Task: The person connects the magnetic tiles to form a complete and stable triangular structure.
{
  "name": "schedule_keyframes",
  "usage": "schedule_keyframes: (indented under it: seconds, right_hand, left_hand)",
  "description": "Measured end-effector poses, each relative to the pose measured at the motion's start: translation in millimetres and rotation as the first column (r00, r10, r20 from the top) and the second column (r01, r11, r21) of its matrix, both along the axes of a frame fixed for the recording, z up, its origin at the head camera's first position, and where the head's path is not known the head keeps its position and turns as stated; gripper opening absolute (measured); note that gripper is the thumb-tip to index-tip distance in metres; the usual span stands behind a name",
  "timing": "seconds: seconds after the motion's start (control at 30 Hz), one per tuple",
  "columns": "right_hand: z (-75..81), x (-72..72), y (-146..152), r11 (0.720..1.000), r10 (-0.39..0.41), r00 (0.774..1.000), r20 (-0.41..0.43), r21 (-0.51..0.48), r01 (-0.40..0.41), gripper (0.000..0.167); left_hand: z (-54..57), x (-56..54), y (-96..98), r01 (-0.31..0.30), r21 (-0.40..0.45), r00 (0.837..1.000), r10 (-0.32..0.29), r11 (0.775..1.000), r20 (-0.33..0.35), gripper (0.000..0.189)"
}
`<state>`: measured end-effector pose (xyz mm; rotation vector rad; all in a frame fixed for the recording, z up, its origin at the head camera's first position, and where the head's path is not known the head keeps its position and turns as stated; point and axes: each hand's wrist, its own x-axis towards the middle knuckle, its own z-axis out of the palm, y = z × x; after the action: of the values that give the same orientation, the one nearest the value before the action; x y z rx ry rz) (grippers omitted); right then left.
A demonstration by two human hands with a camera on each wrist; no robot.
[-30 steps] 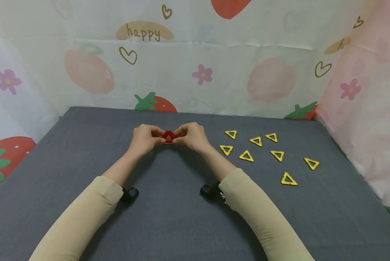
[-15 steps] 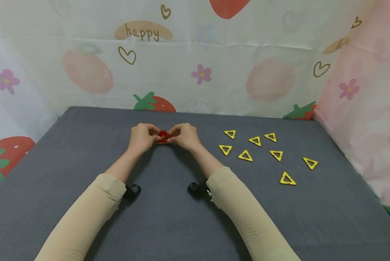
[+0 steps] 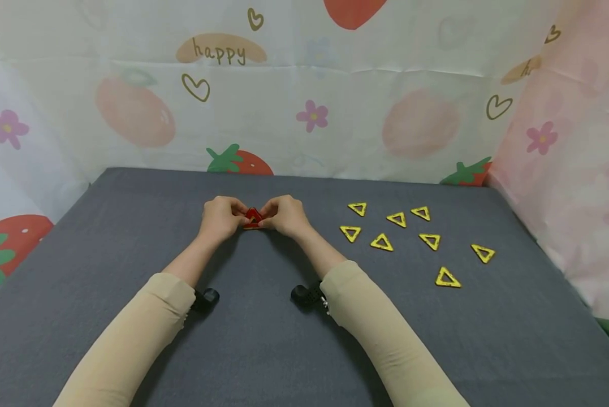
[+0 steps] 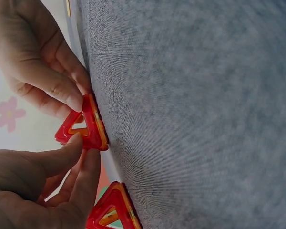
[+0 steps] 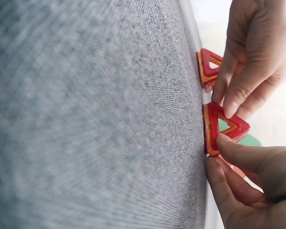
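Note:
A small pyramid of red triangular magnetic tiles (image 3: 254, 213) stands near the back of the table, its lower edge orange. My left hand (image 3: 220, 217) pinches its left side between thumb and fingers. From the other side my right hand (image 3: 287, 217) pinches it too, thumb on the near face, as the right wrist view shows. The pyramid's base edge (image 5: 207, 131) sits right at the cloth. Close beyond the left hand, a second red pyramid (image 4: 127, 210) appears in the left wrist view; in the head view that hand hides it.
Several flat yellow triangular tiles, one of them a front tile (image 3: 447, 278), lie scattered on the right half of the grey tablecloth (image 3: 263, 350). A printed fabric backdrop (image 3: 355, 135) rises behind the table's back edge.
Both hands have shifted a little to the left with the red pyramid between them, mostly in the first half second. The yellow tiles stay in place, while the head view drifts slightly.

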<state>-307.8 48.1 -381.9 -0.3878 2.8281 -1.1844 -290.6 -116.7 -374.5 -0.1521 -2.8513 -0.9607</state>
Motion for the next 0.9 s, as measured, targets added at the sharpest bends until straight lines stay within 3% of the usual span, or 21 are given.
schedule_keyframes:
  seconds: [0.9]
  right_hand:
    - [0.2,0.1,-1.0,1.0,-0.014,1.0,-0.006,0.011,0.014,0.02]
  left_hand:
    - [3.1,2.8,4.6,0.015,-0.036,1.0,-0.015,0.999,0.014,0.026]
